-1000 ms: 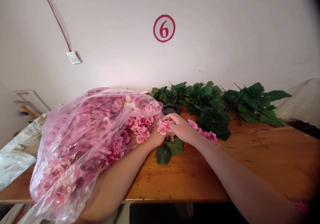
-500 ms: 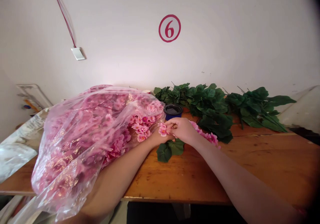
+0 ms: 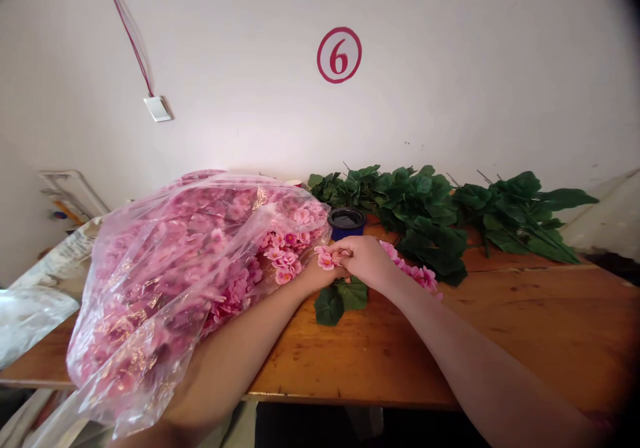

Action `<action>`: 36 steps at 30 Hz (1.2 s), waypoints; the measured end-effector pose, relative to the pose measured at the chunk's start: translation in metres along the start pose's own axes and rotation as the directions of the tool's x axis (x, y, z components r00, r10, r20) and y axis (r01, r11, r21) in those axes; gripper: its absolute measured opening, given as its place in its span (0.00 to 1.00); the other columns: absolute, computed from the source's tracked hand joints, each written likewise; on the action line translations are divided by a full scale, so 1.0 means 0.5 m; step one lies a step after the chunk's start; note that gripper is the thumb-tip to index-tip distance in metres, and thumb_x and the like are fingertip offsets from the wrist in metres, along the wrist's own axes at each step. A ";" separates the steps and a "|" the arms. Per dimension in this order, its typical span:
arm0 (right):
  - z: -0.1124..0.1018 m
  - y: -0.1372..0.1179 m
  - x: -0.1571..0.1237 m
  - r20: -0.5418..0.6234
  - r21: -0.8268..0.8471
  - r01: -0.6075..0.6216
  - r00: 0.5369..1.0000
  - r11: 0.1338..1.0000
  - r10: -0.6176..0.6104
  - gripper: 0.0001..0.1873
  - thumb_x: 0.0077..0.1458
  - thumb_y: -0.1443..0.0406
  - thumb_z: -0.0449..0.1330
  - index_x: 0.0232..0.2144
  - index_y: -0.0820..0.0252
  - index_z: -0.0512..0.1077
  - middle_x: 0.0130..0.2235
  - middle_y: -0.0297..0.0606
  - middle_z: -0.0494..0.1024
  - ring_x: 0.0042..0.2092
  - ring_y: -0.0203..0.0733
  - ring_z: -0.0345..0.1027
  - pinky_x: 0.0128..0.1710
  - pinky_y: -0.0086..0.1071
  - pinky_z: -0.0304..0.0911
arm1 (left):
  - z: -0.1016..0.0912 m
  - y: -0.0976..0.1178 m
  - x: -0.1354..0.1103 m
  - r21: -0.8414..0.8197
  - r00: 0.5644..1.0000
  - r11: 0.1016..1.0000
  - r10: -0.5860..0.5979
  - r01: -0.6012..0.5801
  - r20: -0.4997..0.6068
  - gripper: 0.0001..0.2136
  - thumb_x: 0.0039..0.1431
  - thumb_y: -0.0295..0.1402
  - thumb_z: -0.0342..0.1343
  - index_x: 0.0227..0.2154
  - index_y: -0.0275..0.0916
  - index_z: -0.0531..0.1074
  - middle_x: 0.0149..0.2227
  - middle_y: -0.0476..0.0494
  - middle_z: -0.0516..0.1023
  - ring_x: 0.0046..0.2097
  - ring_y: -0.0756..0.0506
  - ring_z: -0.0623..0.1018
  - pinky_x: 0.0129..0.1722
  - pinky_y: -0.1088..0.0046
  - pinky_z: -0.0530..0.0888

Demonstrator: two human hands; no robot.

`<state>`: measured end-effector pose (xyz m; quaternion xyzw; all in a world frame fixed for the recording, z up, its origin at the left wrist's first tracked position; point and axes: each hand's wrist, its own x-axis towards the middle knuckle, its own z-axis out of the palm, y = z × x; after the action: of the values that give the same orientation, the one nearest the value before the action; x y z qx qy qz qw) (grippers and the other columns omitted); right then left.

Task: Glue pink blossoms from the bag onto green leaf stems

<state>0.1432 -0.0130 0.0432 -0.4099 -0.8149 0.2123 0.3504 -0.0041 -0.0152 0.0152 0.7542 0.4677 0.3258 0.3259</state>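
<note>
“While both hands meet above the wooden table [image 3: 380, 348], what does the right hand [image 3: 364, 261] hold?”

“Its fingers pinch a pink artificial blossom [image 3: 325, 259], just above the left hand [image 3: 314, 279].”

“Is the left hand gripping too?”

“It sits beneath the blossom, half hidden; I can't tell.”

“What's around them?”

“A plastic bag [image 3: 190, 281] packed with blossoms lies beside the left forearm, a blue pot [image 3: 347, 228] stands just beyond the hands, and a strand of blossoms [image 3: 411, 270] lies by the right wrist, against green leaves [image 3: 430, 248].”
</note>
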 end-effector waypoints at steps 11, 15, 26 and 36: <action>0.011 0.014 -0.002 0.028 0.030 -0.122 0.992 0.992 0.121 0.18 0.51 0.71 0.58 0.45 0.54 0.71 0.40 0.38 0.72 0.24 0.31 0.64 0.21 0.26 0.56 | -0.006 0.005 -0.006 0.039 0.999 0.999 0.025 -0.023 -0.045 0.03 0.46 0.27 0.57 0.21 0.36 0.74 0.27 0.51 0.78 0.33 0.49 0.73 0.37 0.75 0.69; -0.002 0.007 -0.005 0.063 -0.043 -0.144 0.987 0.989 0.146 0.17 0.51 0.68 0.60 0.46 0.54 0.69 0.25 0.30 0.73 0.22 0.33 0.63 0.24 0.27 0.52 | -0.010 -0.005 -0.003 0.160 0.999 0.987 0.034 -0.032 -0.009 0.04 0.48 0.29 0.57 0.22 0.36 0.74 0.29 0.51 0.77 0.36 0.48 0.73 0.40 0.74 0.69; -0.001 0.016 -0.003 0.018 -0.041 -0.040 0.999 0.998 0.041 0.13 0.49 0.70 0.59 0.39 0.56 0.74 0.24 0.31 0.74 0.26 0.35 0.64 0.24 0.27 0.50 | -0.011 -0.001 0.008 0.367 0.984 0.914 0.166 -0.175 0.056 0.07 0.50 0.34 0.60 0.31 0.37 0.75 0.35 0.47 0.77 0.40 0.44 0.74 0.43 0.71 0.69; -0.001 -0.019 -0.019 0.156 -0.175 0.191 0.974 0.966 -0.165 0.26 0.53 0.78 0.50 0.54 0.61 0.64 0.49 0.48 0.75 0.49 0.47 0.69 0.45 0.34 0.60 | 0.000 -0.008 0.012 0.170 0.997 0.985 0.039 -0.028 -0.065 0.07 0.45 0.25 0.57 0.30 0.36 0.74 0.36 0.42 0.78 0.44 0.41 0.74 0.50 0.64 0.70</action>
<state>0.1425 -0.0263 0.0457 -0.3503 -0.8875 0.1299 0.2696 -0.0038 -0.0086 0.0132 0.7753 0.4918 0.3161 0.2391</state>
